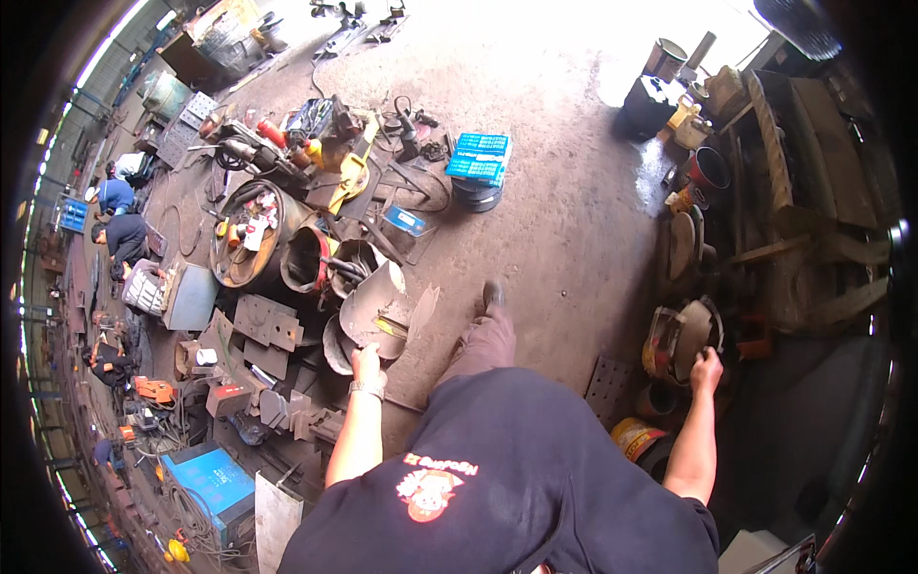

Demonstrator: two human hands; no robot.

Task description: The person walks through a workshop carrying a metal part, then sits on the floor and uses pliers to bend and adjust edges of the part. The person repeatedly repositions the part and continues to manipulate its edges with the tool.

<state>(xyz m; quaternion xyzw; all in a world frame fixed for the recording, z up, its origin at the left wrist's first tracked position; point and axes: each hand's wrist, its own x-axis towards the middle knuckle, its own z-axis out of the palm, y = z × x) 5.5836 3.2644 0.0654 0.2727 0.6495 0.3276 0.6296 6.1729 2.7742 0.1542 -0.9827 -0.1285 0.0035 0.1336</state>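
My left hand [367, 364] is closed on the near edge of a curved grey metal piece [371, 298], shaped like a scoop or a cut-open drum. A small yellow item [390, 327] lies inside its curve. Off to the right, my right hand [707, 370] closes at the rim or wire handle of a worn bucket [660, 349] with reddish-yellow sides; which of the two it grips I cannot tell. Pale, rounded contents fill this bucket. Both arms reach outward, and one of my shoes [493, 293] shows on the floor ahead.
Drums [251, 277] of scrap and tools crowd the left. Ahead, a blue box [480, 156] sits on a dark round container. A rusty metal rack [813, 153] lines the right, beside more buckets [710, 166]. A blue machine [212, 478] stands lower left; several people [124, 234] work far left.
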